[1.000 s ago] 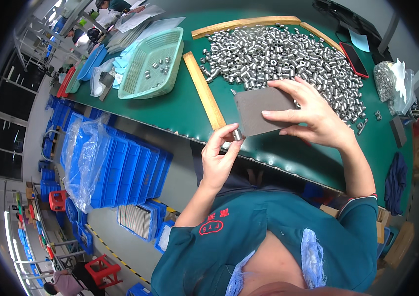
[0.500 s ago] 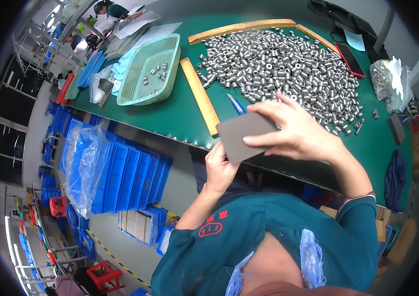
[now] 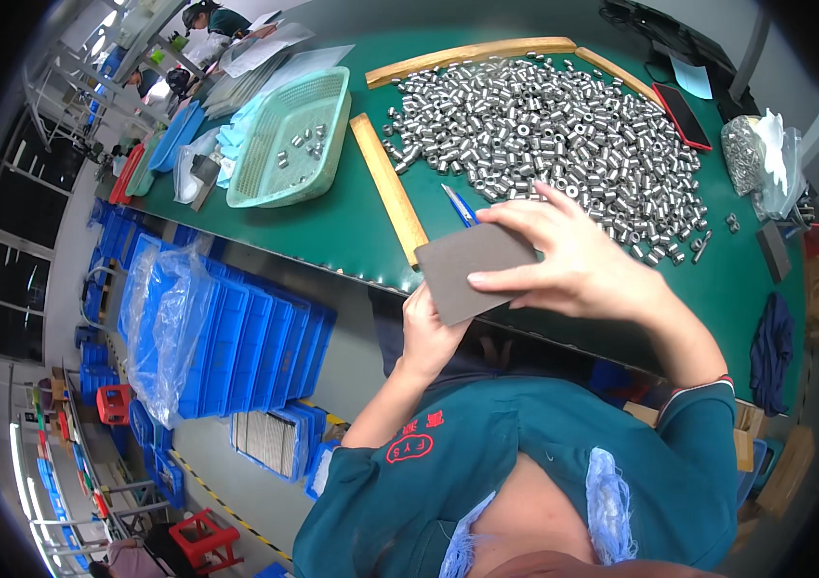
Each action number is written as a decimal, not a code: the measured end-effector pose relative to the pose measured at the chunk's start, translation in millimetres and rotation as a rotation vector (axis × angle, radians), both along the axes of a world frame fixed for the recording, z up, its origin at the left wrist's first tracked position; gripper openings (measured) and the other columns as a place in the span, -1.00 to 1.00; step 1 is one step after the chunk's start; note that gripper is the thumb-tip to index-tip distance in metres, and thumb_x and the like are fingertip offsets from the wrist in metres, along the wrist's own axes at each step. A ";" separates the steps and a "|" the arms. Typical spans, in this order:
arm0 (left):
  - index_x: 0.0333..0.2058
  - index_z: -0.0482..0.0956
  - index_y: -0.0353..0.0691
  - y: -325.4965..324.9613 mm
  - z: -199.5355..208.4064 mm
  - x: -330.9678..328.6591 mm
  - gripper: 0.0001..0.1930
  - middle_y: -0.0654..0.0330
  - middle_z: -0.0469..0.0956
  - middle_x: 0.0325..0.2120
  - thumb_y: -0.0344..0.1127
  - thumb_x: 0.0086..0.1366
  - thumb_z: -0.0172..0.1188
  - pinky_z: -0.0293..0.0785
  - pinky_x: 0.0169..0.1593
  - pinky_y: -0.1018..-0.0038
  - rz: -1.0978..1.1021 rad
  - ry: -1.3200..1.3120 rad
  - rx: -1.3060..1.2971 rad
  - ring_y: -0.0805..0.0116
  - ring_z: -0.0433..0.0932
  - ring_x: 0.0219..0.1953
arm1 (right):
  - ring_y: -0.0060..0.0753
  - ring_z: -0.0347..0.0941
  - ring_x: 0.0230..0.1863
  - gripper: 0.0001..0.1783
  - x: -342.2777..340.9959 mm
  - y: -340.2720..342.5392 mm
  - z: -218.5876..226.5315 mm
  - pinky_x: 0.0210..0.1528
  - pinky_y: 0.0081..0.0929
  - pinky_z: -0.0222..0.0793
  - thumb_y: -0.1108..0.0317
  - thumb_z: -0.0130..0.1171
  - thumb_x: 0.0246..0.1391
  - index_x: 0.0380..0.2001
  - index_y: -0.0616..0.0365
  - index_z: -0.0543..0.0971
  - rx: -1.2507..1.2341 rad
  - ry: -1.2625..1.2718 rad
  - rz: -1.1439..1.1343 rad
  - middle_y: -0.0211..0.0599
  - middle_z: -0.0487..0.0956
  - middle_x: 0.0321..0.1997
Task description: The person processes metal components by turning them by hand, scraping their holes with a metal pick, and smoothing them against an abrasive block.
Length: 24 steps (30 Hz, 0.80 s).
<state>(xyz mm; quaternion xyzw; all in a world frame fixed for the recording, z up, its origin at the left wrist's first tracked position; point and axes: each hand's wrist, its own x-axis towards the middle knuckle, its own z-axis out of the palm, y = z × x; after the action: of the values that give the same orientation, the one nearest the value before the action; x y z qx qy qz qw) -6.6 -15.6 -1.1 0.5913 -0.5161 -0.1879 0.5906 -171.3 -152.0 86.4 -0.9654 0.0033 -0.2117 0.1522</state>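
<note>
A flat, rectangular grey-brown block (image 3: 475, 270) is held up at the near edge of the table, tilted, one broad face showing. My right hand (image 3: 564, 260) grips its right side, thumb across the face and fingers along the far edge. At the lower left corner my left hand (image 3: 432, 328) is closed on the block, its fingertips hidden behind it. Just beyond the block lies a blue utility knife (image 3: 461, 204). A large heap of short metal sleeves (image 3: 544, 135) spreads over the green table (image 3: 275, 231) behind my right hand.
Wooden strips (image 3: 388, 191) border the heap. Left of them stands a pale green basket (image 3: 286, 188) with several sleeves inside. To the right are a red-edged phone (image 3: 681, 118), a plastic bag of small parts (image 3: 743, 154) and a dark block (image 3: 774, 252). Blue crates (image 3: 236, 337) stack below left.
The block and both hands have shifted slightly left. The grip looks the same, and the things on the table stay in place.
</note>
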 end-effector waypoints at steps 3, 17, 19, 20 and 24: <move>-0.16 0.52 -0.36 2.9 3.0 6.7 -0.69 0.12 0.57 -0.29 -0.52 0.05 0.25 0.41 -0.13 0.51 0.022 -0.042 -0.014 0.37 0.54 -0.26 | -0.13 0.26 0.19 -0.36 -9.4 -25.1 6.8 0.27 0.18 -0.07 0.37 0.37 -0.31 -0.04 -0.41 0.52 -0.051 0.051 -0.133 -0.17 0.32 0.16; -0.09 0.47 -0.33 -1.2 11.6 3.0 -0.69 0.15 0.58 -0.28 -0.53 0.16 0.21 0.40 -0.10 0.58 -0.046 0.072 -0.066 0.51 0.50 -0.23 | -0.06 0.18 0.25 -0.38 -53.7 -103.5 -25.6 0.26 0.18 -0.09 0.10 0.22 -0.04 0.15 -0.30 0.35 -0.254 0.353 -1.111 -0.02 0.29 0.20; -0.09 0.47 -0.33 -0.7 10.8 2.5 -0.69 0.15 0.58 -0.28 -0.53 0.16 0.20 0.40 -0.09 0.57 -0.041 0.074 -0.061 0.51 0.50 -0.22 | -0.04 0.20 0.24 -0.39 -55.7 -103.0 -28.5 0.25 0.21 -0.09 0.07 0.23 -0.06 0.13 -0.23 0.38 -0.423 0.293 -1.101 -0.05 0.30 0.21; -0.09 0.47 -0.32 -0.8 10.6 2.2 -0.69 0.15 0.58 -0.28 -0.53 0.16 0.20 0.40 -0.09 0.57 -0.045 0.072 -0.062 0.50 0.50 -0.22 | -0.04 0.20 0.24 -0.39 -54.4 -101.1 -28.0 0.25 0.21 -0.09 0.07 0.23 -0.06 0.13 -0.23 0.38 -0.422 0.295 -1.102 -0.05 0.30 0.21; -0.09 0.46 -0.32 1.1 10.4 0.6 -0.70 0.15 0.58 -0.28 -0.53 0.17 0.20 0.40 -0.08 0.56 -0.062 0.116 -0.046 0.48 0.50 -0.22 | -0.07 0.34 0.10 -0.48 -33.6 -81.0 -13.5 0.15 -0.04 0.15 0.07 0.24 -0.07 -0.01 -0.01 0.48 -0.359 -0.114 -0.770 -0.12 0.43 0.08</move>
<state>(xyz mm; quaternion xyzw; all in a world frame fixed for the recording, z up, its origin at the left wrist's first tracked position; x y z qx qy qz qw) -6.0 -14.5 9.3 0.5496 -0.5031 -0.2280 0.6267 -204.9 -233.0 72.9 -0.8917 0.3179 -0.3034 -0.1086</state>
